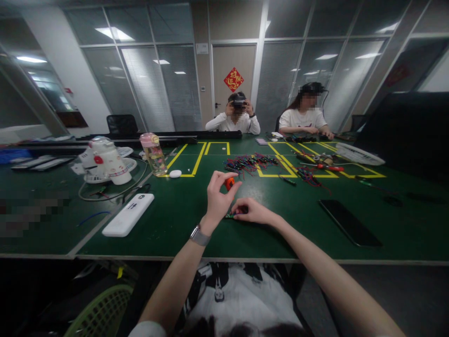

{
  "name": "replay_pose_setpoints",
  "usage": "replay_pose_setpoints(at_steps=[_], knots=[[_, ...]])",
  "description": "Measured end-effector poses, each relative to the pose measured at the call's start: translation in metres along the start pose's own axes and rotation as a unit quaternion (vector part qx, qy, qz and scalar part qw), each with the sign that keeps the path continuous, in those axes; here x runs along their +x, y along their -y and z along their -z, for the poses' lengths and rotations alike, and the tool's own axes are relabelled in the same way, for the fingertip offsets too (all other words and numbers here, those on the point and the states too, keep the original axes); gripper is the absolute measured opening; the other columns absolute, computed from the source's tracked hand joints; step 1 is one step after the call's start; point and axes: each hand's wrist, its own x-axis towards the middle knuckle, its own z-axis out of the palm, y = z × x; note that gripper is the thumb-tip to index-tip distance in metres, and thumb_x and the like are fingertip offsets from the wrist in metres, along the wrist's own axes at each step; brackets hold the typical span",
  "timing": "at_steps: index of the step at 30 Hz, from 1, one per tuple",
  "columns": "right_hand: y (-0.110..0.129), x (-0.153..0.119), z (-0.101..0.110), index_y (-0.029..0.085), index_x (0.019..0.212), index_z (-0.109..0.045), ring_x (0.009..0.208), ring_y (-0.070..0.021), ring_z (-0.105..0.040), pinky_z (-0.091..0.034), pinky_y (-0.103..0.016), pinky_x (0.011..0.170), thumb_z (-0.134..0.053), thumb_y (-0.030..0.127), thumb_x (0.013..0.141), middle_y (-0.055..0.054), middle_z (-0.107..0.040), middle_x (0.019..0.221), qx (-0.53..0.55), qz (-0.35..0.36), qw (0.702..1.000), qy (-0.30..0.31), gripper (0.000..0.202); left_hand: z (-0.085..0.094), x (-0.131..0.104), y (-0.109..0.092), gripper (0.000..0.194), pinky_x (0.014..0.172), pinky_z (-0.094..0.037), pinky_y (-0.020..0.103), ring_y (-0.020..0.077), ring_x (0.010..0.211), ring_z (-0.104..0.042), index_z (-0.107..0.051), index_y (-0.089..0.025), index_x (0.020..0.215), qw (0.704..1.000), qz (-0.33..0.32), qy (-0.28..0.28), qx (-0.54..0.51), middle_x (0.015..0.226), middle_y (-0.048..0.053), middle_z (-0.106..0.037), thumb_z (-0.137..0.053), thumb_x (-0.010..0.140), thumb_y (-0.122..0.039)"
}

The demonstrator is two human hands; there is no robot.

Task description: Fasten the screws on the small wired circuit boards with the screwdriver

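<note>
The left hand (221, 194), at the centre of the frame, is curled about a compact orange object (229, 183) marked with dark patches; its lower part is hidden by the fingers and its kind cannot be determined. By the right hand (254, 211), just below and to the right, a small green board (229, 216) is pinched against or just above the tabletop (280, 238); most of the board is covered by the fingertips, and only a thin bright-green edge is exposed.

Beyond the hands, a tangled heap of red, blue and black wired parts (250, 162) is spread, the single pieces being too small to be distinguished. The dark green surface is marked out in yellow tape (199, 159). A black phone (350, 223) is laid at right, and a white slab-shaped device (128, 216) at left, near a pink-lidded bottle (154, 153). At lower left, a green basket (101, 311) is cut off by the frame. Two people are seated across the tabletop, their faces pixelated. The room is closed at the back by glazed partitions (142, 89) and a door (219, 70) bearing a red diamond sign (233, 79).
</note>
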Motion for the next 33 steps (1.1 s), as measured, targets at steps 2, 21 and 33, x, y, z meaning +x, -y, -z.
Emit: replay_pose_setpoints(at_steps=[2, 21, 33], knots=[[0.0006, 0.0003, 0.0002, 0.013, 0.085, -0.07, 0.061, -0.0115, -0.05, -0.04, -0.023, 0.058, -0.069, 0.022, 0.074, 0.001, -0.057, 0.068, -0.002, -0.001, 1.0, -0.001, 0.015, 0.0002, -0.0001, -0.0004, 0.021, 0.082, -0.049, 0.028, 0.0155, 0.09, -0.059, -0.067, -0.022, 0.109, 1.0, 0.0, 0.022, -0.014, 0.096, 0.004, -0.061, -0.058, 0.091, -0.028], [0.004, -0.0008, 0.0021, 0.013, 0.087, -0.071, 0.063, -0.012, -0.05, -0.04, -0.023, 0.059, -0.07, 0.022, 0.074, 0.0, -0.057, 0.07, -0.003, -0.004, 1.0, 0.005, 0.017, 0.0012, 0.001, -0.0023, 0.01, 0.076, -0.048, 0.026, 0.0139, 0.082, -0.057, -0.068, -0.02, 0.095, 1.0, -0.007, -0.001, -0.015, 0.087, 0.002, -0.058, -0.064, 0.087, -0.024], [0.002, 0.0001, 0.0014, 0.011, 0.09, -0.073, 0.064, -0.0134, -0.053, -0.042, -0.024, 0.06, -0.068, 0.021, 0.075, -0.003, -0.063, 0.073, -0.031, -0.008, 0.999, -0.001, 0.019, -0.0008, -0.0012, 0.0026, 0.03, 0.087, -0.051, 0.031, 0.0163, 0.097, -0.065, -0.06, -0.021, 0.122, 0.997, 0.027, 0.044, -0.058, 0.11, 0.007, -0.067, -0.041, 0.098, -0.024]])
